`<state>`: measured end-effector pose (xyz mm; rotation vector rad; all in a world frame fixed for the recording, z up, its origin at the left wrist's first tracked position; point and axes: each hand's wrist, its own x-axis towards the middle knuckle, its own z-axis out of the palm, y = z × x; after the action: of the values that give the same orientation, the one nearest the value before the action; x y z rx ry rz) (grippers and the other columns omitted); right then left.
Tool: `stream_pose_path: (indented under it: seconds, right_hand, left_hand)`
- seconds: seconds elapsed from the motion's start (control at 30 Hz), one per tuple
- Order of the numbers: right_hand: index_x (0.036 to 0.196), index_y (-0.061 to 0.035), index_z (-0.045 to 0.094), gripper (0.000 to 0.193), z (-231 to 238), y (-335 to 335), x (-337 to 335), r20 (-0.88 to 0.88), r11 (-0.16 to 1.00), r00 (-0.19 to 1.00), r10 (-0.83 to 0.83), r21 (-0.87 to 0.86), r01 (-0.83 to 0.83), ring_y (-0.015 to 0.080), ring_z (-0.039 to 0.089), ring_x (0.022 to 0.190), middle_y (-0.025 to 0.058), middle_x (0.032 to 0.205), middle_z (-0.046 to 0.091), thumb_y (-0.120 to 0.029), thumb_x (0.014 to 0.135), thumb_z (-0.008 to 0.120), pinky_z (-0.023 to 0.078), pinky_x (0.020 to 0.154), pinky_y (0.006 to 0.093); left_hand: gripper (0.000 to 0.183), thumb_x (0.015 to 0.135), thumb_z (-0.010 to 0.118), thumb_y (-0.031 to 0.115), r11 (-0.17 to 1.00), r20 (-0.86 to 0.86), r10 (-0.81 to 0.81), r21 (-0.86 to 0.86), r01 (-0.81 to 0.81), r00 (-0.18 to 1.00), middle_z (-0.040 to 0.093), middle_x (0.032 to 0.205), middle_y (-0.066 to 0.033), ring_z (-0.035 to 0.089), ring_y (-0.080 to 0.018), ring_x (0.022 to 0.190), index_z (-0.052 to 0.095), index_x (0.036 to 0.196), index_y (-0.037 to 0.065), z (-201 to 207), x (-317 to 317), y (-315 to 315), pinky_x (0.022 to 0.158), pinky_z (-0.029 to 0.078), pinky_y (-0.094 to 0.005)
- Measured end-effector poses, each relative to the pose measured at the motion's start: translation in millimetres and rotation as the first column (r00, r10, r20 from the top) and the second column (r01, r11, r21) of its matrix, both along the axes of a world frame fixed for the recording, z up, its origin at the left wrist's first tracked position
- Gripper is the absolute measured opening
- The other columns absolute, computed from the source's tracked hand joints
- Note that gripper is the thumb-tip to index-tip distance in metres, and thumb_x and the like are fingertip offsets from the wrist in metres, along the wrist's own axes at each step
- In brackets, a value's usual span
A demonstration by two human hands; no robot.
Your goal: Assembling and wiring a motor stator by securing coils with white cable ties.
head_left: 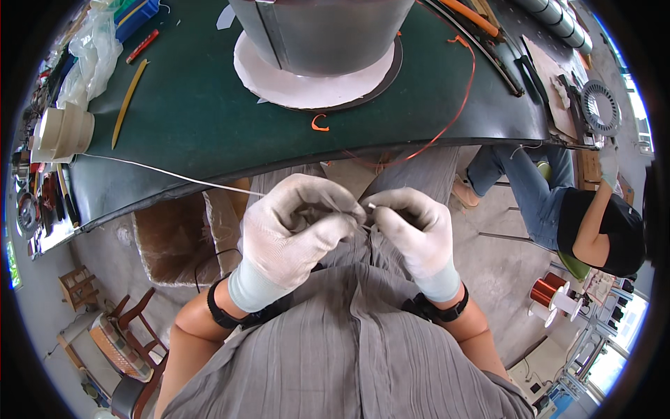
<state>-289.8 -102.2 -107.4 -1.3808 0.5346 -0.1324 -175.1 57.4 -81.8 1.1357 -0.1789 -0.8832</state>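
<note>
Both hands wear white gloves with greyed fingertips, held close together in front of my lap, just off the table's edge. A thin white cord (pixel 171 172) runs from a cream spool (pixel 66 133) on the left into my left hand (pixel 289 230), whose thumb and fingers are pinched on it. My right hand (pixel 417 234) also pinches, thumb against forefinger; a short white tip like the cord's end shows there. The fingers partly hide the cord between the hands.
A grey metal drum (pixel 328 35) stands on a white disc (pixel 269 80) on the green table (pixel 188 91). Thin orange wire (pixel 460 105) loops over the front edge. A yellow pencil-like stick (pixel 129 105) lies left. Another person (pixel 586 223) sits at right; a plastic-lined box (pixel 171 237) is below left.
</note>
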Motion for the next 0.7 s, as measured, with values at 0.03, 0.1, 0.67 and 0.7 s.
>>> stream_pose_path:
  seconds: [0.03, 0.1, 0.67, 0.7]
  right_hand:
    - [0.106, 0.0023, 0.072, 0.016, 0.3, 1.5, 0.0, -0.002, 1.000, 1.000, -0.001, 0.001, 0.001, 0.0017, 0.057, 0.076, -0.0006, 0.089, 0.070, -0.005, 0.093, 0.067, 0.046, 0.067, 0.0184]
    - [0.108, 0.0029, 0.073, 0.018, 2.5, 3.5, 0.6, -0.001, 1.000, 1.000, 0.012, 0.019, -0.012, 0.0025, 0.060, 0.078, 0.0004, 0.090, 0.071, -0.005, 0.093, 0.068, 0.048, 0.068, 0.0190]
    - [0.101, 0.0034, 0.075, 0.017, -3.9, -0.3, 1.9, 0.224, 0.936, 0.974, -0.021, -0.338, 0.098, 0.0083, 0.049, 0.066, 0.0032, 0.074, 0.063, 0.002, 0.085, 0.071, 0.040, 0.059, 0.0240]
    - [0.101, 0.0034, 0.075, 0.017, -3.6, -0.2, 1.8, 0.224, 0.936, 0.974, -0.022, -0.339, 0.099, 0.0083, 0.049, 0.066, 0.0032, 0.074, 0.063, 0.002, 0.085, 0.071, 0.040, 0.059, 0.0240]
  left_hand:
    - [0.011, 0.086, 0.070, -0.003, 1.000, -0.002, -0.001, 0.001, 0.001, 1.000, 0.071, 0.099, -0.0113, 0.069, -0.0144, 0.090, 0.068, 0.097, -0.002, -4.2, 2.1, 0.4, 0.081, 0.055, -0.0263]
    - [0.009, 0.083, 0.074, -0.001, 0.988, 0.402, -0.082, -0.085, 0.126, 0.912, 0.071, 0.101, -0.0120, 0.069, -0.0162, 0.092, 0.069, 0.090, -0.001, -15.1, 5.3, 0.1, 0.079, 0.055, -0.0292]
    - [0.021, 0.080, 0.072, 0.003, 0.930, 0.740, -0.327, 0.361, 0.063, 0.587, 0.070, 0.087, -0.0116, 0.068, -0.0206, 0.074, 0.073, 0.100, 0.000, -13.8, -0.7, -1.8, 0.067, 0.052, -0.0292]
    - [0.022, 0.079, 0.072, 0.001, 0.925, 0.723, -0.331, 0.375, 0.057, 0.606, 0.070, 0.087, -0.0119, 0.068, -0.0208, 0.073, 0.073, 0.101, 0.000, -12.3, -0.9, -1.9, 0.067, 0.052, -0.0293]
